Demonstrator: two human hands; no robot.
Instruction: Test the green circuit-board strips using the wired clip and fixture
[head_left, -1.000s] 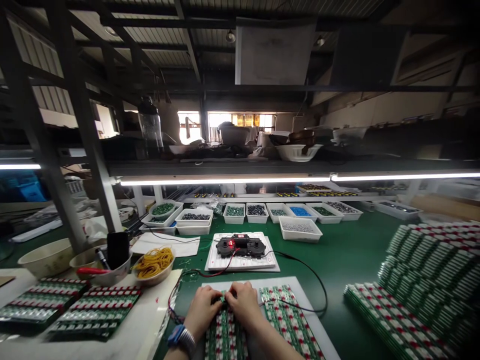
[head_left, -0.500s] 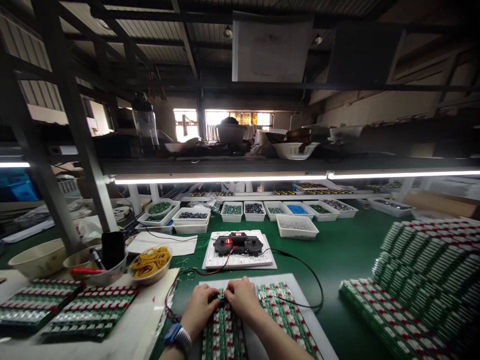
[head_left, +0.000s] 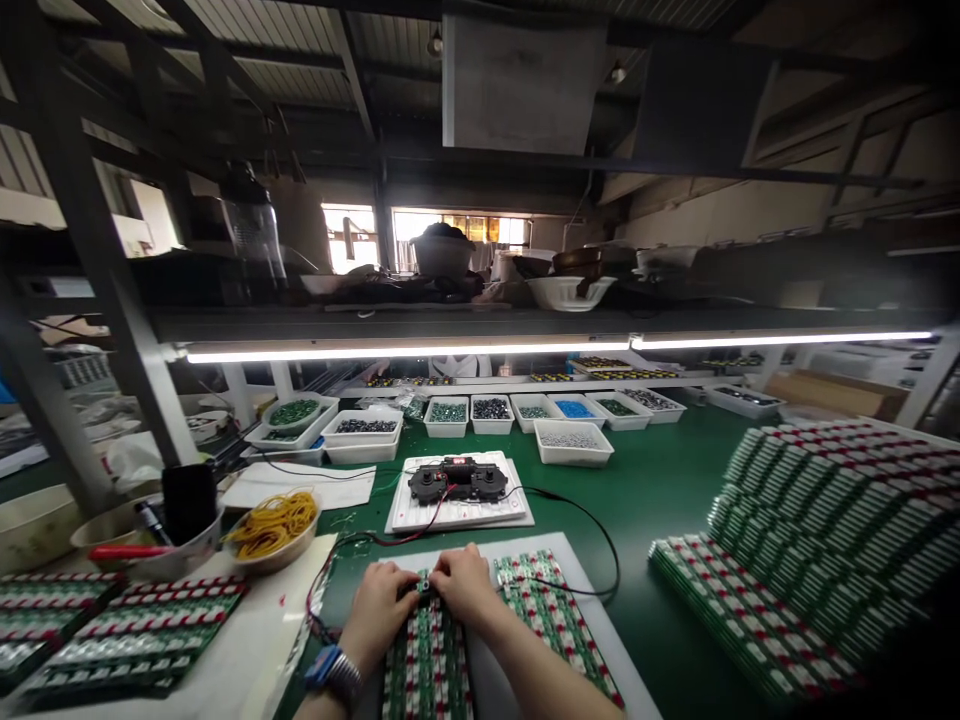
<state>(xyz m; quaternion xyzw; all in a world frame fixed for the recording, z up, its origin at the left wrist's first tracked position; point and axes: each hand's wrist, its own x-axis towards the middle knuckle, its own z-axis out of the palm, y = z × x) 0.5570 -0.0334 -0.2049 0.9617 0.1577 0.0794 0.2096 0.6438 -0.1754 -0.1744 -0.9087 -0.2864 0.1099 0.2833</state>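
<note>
My left hand (head_left: 382, 607) and my right hand (head_left: 466, 590) meet at the far end of a green circuit board panel (head_left: 427, 665) with rows of white and red parts. Both hands are closed, thumbs and fingers pinched around a small dark piece (head_left: 425, 586) at that end. What exactly each pinch holds is hidden by the fingers. A second circuit board panel (head_left: 559, 620) lies to the right on the same white sheet (head_left: 637, 690). One black wire (head_left: 611, 540) loops round and crosses this panel toward my right hand. A red-and-black cable (head_left: 311, 600) runs down beside my left wrist.
Beyond my hands, a black device (head_left: 457, 482) with a lit display sits on a white tray (head_left: 517, 510). White bins (head_left: 574, 455) of small parts line the back. Rubber bands (head_left: 274, 525) fill a bowl at left. Stacked panels (head_left: 825, 520) rise at right; more panels (head_left: 142, 640) lie left.
The whole view has shifted, so things appear farther left and slightly higher. Both hands stay pinched at the panel's far end. A bright red light on the black device has dimmed.
</note>
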